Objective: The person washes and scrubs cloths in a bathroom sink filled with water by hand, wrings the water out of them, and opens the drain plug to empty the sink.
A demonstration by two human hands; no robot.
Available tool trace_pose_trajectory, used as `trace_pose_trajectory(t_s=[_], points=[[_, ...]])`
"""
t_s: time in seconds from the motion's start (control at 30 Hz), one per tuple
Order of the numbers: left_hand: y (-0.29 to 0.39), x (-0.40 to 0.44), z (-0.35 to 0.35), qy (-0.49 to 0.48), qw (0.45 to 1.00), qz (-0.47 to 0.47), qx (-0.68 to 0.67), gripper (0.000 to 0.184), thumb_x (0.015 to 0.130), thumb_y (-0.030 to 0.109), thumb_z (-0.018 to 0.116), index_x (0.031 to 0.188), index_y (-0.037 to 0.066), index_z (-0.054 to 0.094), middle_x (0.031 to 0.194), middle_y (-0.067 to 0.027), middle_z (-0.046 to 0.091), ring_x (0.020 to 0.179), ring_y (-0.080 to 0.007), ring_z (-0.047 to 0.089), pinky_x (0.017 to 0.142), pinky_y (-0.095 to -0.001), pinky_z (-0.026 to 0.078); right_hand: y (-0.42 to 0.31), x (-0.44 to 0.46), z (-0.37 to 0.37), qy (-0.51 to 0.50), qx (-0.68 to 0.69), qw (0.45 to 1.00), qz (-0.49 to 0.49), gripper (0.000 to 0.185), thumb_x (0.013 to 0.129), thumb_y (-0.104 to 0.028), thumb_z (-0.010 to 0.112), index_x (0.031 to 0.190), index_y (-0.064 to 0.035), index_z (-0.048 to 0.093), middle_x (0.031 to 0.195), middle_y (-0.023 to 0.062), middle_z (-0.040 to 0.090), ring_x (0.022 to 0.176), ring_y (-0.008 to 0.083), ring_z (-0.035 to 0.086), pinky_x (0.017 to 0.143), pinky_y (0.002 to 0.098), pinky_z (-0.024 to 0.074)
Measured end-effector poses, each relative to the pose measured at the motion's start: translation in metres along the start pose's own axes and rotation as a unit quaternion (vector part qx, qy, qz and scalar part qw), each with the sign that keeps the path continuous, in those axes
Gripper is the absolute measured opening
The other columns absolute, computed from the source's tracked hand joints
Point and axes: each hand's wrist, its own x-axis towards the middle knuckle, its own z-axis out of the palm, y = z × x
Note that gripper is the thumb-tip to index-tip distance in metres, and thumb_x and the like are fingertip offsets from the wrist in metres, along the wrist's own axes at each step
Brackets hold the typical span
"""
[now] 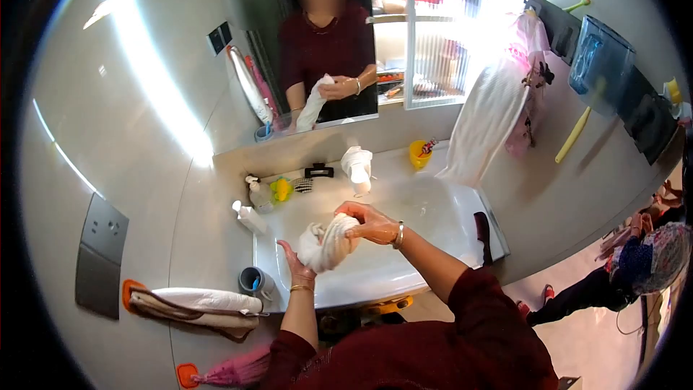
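Note:
A wet-looking white towel point(322, 247), bunched and twisted, is held above the white washbasin point(440, 274). My right hand point(372, 224) grips its upper right side, with fingers curled over the cloth. Under its lower left end, my left hand point(299, 266) cups the towel; the thumb sticks out to the side and the other fingers are largely hidden by the cloth. Behind the towel stands the faucet point(359, 182), with something white around its top. The mirror point(328, 50) reflects the hands and towel.
Along the basin's back ledge are a soap pump bottle point(258, 193), a yellow toy point(281, 188), a black hair clip point(318, 170) and a yellow cup point(419, 154). A grey cup point(253, 281) stands at left. A dark comb point(482, 237) lies on the right rim. Another person point(635, 260) is at far right.

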Motion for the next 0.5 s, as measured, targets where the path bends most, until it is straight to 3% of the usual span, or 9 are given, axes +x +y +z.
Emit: trace_pose_trajectory(t_s=[0.03,0.07,0.2,0.23,0.27,0.3,0.33,0.43,0.5], points=[[0.003,0.002,0.010,0.006,1.000,-0.030,0.008,0.089,0.070,0.075,0.046,0.119,0.001,0.047,0.111,-0.0165,0.054,0.099,-0.0318,0.055,0.081,-0.0432,0.049,0.008,-0.007,-0.010,0.035,0.003,0.999,0.016,0.043,0.075,-0.020,0.071,0.109,-0.0051,0.050,0.097,0.0020,0.054,0.092,0.0107,0.051,0.082,0.0264,0.0433],[0.005,0.007,0.015,0.035,0.996,-0.042,0.068,0.083,0.064,0.076,0.053,0.105,0.004,0.052,0.092,-0.0130,0.058,0.082,-0.0269,0.058,0.070,-0.0397,0.052,0.016,-0.014,-0.021,0.073,0.007,0.997,0.031,0.042,0.076,-0.020,0.070,0.109,-0.0051,0.050,0.097,0.0020,0.054,0.091,0.0107,0.052,0.081,0.0266,0.0436],[-0.004,0.034,0.029,0.109,0.974,-0.017,0.200,0.067,0.064,0.075,0.056,0.085,0.011,0.051,0.074,-0.0067,0.057,0.067,-0.0232,0.058,0.061,-0.0379,0.052,0.058,-0.027,-0.054,0.312,-0.091,0.940,0.102,0.046,0.079,-0.031,0.064,0.112,-0.0016,0.050,0.100,0.0086,0.059,0.089,0.0173,0.057,0.078,0.0304,0.0466],[-0.015,0.034,0.047,0.115,0.965,-0.002,0.236,0.056,0.073,0.068,0.054,0.081,0.012,0.052,0.070,-0.0048,0.056,0.064,-0.0220,0.058,0.060,-0.0370,0.052,0.097,-0.020,-0.077,0.359,-0.178,0.911,0.093,0.050,0.078,-0.033,0.064,0.113,-0.0004,0.049,0.100,0.0123,0.060,0.089,0.0209,0.058,0.078,0.0327,0.0470],[-0.006,0.064,0.012,-0.050,0.974,-0.020,0.219,0.041,0.082,0.055,0.053,0.078,0.014,0.051,0.068,-0.0035,0.056,0.060,-0.0205,0.056,0.058,-0.0354,0.051,0.133,-0.011,-0.096,0.406,-0.263,0.870,0.094,0.054,0.077,-0.035,0.064,0.113,0.0009,0.049,0.100,0.0161,0.061,0.089,0.0244,0.059,0.078,0.0349,0.0474],[-0.020,0.064,0.032,0.002,0.960,-0.003,0.280,0.028,0.087,0.039,0.055,0.076,0.014,0.051,0.069,-0.0019,0.054,0.060,-0.0180,0.054,0.058,-0.0329,0.050,0.148,-0.004,-0.098,0.463,-0.248,0.845,0.103,0.055,0.076,-0.038,0.063,0.112,0.0016,0.050,0.097,0.0216,0.061,0.090,0.0313,0.060,0.079,0.0382,0.0473],[-0.037,0.063,0.046,0.029,0.937,0.037,0.346,0.017,0.083,0.021,0.061,0.073,0.013,0.050,0.070,-0.0007,0.051,0.061,-0.0155,0.051,0.060,-0.0303,0.048,0.121,-0.008,-0.086,0.480,-0.309,0.800,0.184,0.053,0.078,-0.038,0.060,0.107,0.0053,0.049,0.097,0.0252,0.060,0.091,0.0352,0.059,0.080,0.0399,0.0474],[-0.072,0.058,0.081,-0.093,0.864,-0.064,0.491,0.015,0.074,0.004,0.059,0.068,0.010,0.048,0.070,0.0005,0.048,0.063,-0.0141,0.050,0.061,-0.0283,0.046,0.135,-0.004,-0.105,0.548,-0.228,0.774,0.218,0.051,0.080,-0.035,0.058,0.103,0.0095,0.046,0.098,0.0307,0.057,0.092,0.0403,0.057,0.081,0.0426,0.0468],[-0.076,0.071,0.069,-0.186,0.737,-0.071,0.646,0.014,0.064,-0.001,0.057,0.064,0.007,0.045,0.068,-0.0003,0.045,0.064,-0.0126,0.048,0.061,-0.0257,0.044,0.139,-0.001,-0.116,0.598,-0.180,0.752,0.212,0.053,0.081,-0.035,0.058,0.103,0.0109,0.044,0.099,0.0325,0.056,0.093,0.0415,0.057,0.081,0.0434,0.0466]])
